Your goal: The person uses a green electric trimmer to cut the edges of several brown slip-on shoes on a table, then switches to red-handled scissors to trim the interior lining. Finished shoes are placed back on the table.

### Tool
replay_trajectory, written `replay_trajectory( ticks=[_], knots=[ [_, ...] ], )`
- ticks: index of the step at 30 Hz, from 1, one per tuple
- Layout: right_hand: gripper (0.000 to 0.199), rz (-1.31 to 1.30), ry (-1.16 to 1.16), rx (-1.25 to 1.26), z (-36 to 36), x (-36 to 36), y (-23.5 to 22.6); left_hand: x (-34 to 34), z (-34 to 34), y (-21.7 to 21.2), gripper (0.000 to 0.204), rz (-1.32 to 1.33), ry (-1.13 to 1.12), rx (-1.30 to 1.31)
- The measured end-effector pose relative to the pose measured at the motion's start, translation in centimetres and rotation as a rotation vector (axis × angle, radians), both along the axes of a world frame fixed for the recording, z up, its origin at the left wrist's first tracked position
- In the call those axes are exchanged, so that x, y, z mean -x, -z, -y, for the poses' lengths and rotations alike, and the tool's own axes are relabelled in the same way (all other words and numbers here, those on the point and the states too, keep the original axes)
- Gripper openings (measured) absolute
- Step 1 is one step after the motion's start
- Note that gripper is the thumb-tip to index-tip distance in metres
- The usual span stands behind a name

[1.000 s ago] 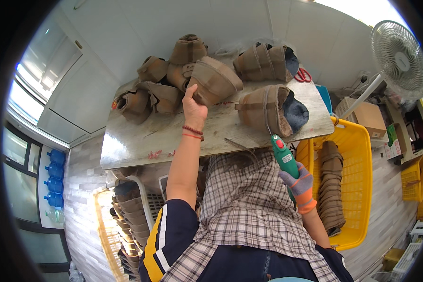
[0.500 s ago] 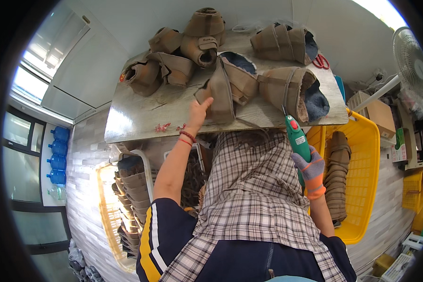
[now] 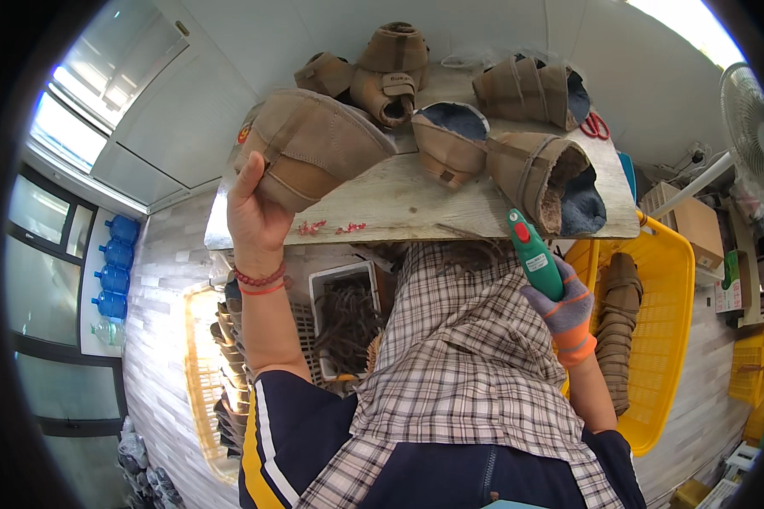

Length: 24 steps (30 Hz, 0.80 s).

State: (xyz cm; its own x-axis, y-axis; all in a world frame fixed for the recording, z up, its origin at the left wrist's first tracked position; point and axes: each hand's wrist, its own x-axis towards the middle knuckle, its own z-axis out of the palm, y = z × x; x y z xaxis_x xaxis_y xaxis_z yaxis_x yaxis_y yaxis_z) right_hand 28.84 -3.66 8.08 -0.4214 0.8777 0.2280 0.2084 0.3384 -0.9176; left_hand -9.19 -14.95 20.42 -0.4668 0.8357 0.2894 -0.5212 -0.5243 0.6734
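Note:
My bare left hand (image 3: pixel 259 216), with red bracelets at the wrist, grips a brown bell-shaped boot (image 3: pixel 318 157) by its edge. That boot is raised over the table's left side. In my right hand (image 3: pixel 562 312), wearing a grey and orange glove, is a green handheld power tool (image 3: pixel 536 261) with a red button. Its upper end lies in front of nested boots (image 3: pixel 514 174) with fuzzy lining at the table's front right. Another boot (image 3: pixel 447 159) with a dark blue lining rests in the middle. Behind the held boot, several brown boots (image 3: pixel 399 55) are heaped.
Red-handled scissors (image 3: pixel 597 126) lie beside more nested boots (image 3: pixel 526 92) at the table's (image 3: pixel 382 191) far right. Below are a yellow basket (image 3: pixel 658 331) of stacked boots, a white bin (image 3: pixel 317 297) of dark scraps and a pale basket (image 3: pixel 199 365). A fan (image 3: pixel 751 114) stands at right.
My left hand has lifted a boot away from the middle of the table and carried it left. The power tool stays in my right hand near the table's front edge.

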Motion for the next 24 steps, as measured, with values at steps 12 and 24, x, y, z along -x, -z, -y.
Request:
replay_trajectory(
  ticks=[12, 24],
  knots=[
    [0.069, 0.236, 0.064, -0.882, -1.6, -1.3, -1.2, -0.6, -0.9, 2.5, 0.016, 0.455, 0.074, 0.444],
    [0.068, 0.186, -0.035, -0.96, -1.8, -0.6, -1.3, -2.0, -1.5, 4.3, 0.017, 0.508, 0.156, 0.469]
  ],
)
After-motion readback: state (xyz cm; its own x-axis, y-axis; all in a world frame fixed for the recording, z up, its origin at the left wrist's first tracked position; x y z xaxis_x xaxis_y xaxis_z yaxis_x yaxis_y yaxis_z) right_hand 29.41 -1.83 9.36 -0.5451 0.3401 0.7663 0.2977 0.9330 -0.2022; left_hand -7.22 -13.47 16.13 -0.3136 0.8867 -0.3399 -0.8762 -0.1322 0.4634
